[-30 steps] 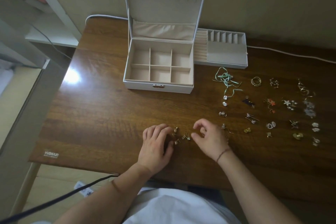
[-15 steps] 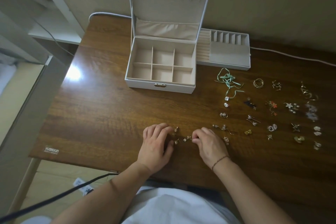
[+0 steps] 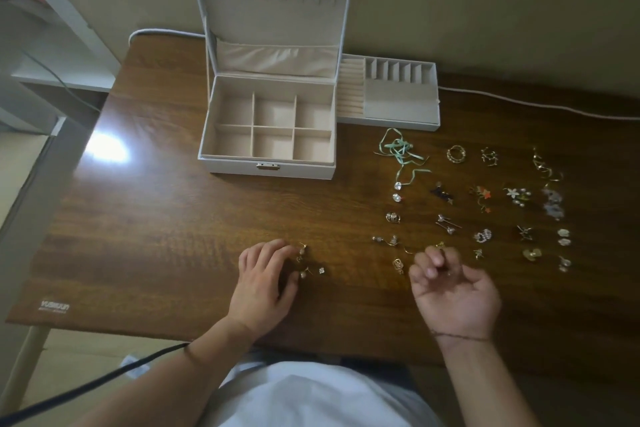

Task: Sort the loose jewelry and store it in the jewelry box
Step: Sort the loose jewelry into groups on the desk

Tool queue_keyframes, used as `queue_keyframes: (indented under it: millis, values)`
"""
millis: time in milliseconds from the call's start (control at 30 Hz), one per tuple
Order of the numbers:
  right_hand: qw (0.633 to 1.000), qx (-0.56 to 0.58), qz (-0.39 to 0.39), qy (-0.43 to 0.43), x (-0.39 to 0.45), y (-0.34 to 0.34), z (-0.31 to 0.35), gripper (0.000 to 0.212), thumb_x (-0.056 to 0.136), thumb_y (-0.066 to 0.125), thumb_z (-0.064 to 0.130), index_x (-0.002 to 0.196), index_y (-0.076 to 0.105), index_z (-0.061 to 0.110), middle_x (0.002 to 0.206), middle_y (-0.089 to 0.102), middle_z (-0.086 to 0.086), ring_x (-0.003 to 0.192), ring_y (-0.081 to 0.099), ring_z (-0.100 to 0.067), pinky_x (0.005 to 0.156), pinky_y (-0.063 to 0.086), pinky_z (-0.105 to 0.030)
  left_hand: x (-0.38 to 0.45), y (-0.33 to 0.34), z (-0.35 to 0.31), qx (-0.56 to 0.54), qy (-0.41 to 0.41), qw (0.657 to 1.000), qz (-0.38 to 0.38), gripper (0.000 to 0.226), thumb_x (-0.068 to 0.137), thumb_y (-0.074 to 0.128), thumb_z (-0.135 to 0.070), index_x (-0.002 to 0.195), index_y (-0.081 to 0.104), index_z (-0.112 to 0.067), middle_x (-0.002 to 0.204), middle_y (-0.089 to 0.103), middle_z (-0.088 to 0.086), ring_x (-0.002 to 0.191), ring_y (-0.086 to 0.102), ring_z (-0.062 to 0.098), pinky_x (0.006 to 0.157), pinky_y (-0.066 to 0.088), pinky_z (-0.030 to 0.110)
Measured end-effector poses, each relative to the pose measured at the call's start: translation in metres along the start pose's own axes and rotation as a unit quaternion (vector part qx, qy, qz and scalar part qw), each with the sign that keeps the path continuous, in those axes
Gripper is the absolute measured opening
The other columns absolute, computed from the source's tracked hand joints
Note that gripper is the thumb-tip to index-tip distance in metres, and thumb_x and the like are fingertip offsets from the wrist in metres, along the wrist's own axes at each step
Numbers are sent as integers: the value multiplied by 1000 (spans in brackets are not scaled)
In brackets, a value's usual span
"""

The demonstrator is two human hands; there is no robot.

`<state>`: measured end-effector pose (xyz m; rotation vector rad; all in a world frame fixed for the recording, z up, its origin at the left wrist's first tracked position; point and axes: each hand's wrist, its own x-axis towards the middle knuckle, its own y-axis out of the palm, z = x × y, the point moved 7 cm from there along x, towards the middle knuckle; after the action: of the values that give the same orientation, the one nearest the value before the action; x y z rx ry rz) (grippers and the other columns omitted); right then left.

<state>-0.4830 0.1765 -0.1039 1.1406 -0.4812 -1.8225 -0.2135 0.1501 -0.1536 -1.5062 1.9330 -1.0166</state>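
Sorting is the step in hand, judged from the empty jewelry box and the rows of pieces laid out on the desk. At the left, the left hand lies palm down with its fingers gently bent, fingertips touching the desk beside a small cluster of gold earrings at about its one o'clock; it has hold of nothing, though the thumb sits just beside the nearest pearl drop. To do this well, I would keep that hand steadying the little pile while like pieces are paired off, lifting each by its body rather than by its thin hook. Further right, a gold knot earring lies at nine o'clock from the right hand, close but apart. That hand is raised, palm turned up, its thumb and forefinger brought together in a fine pinch; something tiny may sit in that grip, but blur hides it, so I cannot tell. The sorted rows spread from its twelve to its three o'clock, each pair set well apart from the next, with a green ribbon necklace at the top. The box, lid up and all six compartments bare, stands at eleven o'clock from this hand, its ring tray set against the box's right side.
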Motion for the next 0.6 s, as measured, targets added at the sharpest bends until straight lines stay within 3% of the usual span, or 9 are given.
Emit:
queue_keyframes:
  millis: [67,133,200,233,300,333,367,467,600]
  values:
    - [999,11,-46,-22,2,-15,14,16,58,54,20,65,40,18,66,42,-3,57,38,-16,53,30,-26,0,1,0,1,-4,1000,3,37,92,48,-37,125,53,-22,128,54,3,124,38,22,106,29,48]
    - [993,-19,-118,-7,8,-36,22,2,72,49,18,71,47,17,68,46,-3,57,41,-16,54,29,-26,0,2,-1,1,-7,1000,6,36,92,48,-38,125,52,-23,127,53,2,123,39,24,106,28,48]
    - [962,-174,-208,9,11,-61,32,15,90,44,16,81,54,13,75,52,-4,63,48,-16,56,34,-26,0,3,-3,6,-11,1000,7,37,92,48,-39,125,53,-22,127,53,2,123,39,24,106,27,48]
    - [919,-320,-229,6,13,-69,40,13,93,48,14,86,58,11,80,56,-4,68,51,-15,58,38,-25,1,3,-3,8,-15,1000,7,37,92,48,-39,125,53,-22,127,53,2,124,38,24,107,27,47]
    - [745,-628,-224,-21,14,-71,53,10,89,59,7,94,63,15,93,59,-1,80,56,-13,61,42,-20,1,2,-2,3,-26,1000,7,39,90,48,-38,125,53,-21,129,51,1,125,37,24,107,25,47]
    - [663,-720,-197,-51,15,-66,55,16,87,60,4,94,64,18,100,58,1,85,57,-11,63,43,-17,1,1,-1,-4,-33,999,6,40,89,47,-36,125,53,-20,129,51,1,126,37,23,108,25,47]
    - [616,-766,-162,-83,16,-61,53,20,87,59,1,94,64,19,104,56,2,88,56,-11,68,45,-17,0,-1,-1,-13,-42,999,2,42,88,46,-33,127,52,-19,130,51,2,126,37,23,108,25,46]
    - [554,-817,-91,-132,19,-53,43,25,88,52,-3,97,66,16,115,53,3,102,55,-16,84,50,-26,0,-6,0,-52,-77,995,-28,50,81,40,-24,129,49,-14,128,51,7,123,38,23,108,26,45]
    - [512,-845,-61,-139,21,-53,35,26,88,54,-3,102,67,14,120,50,3,114,50,-19,88,49,-27,-1,-13,4,-82,-157,979,-100,45,83,38,-22,124,52,-10,123,52,5,117,42,22,105,31,42]
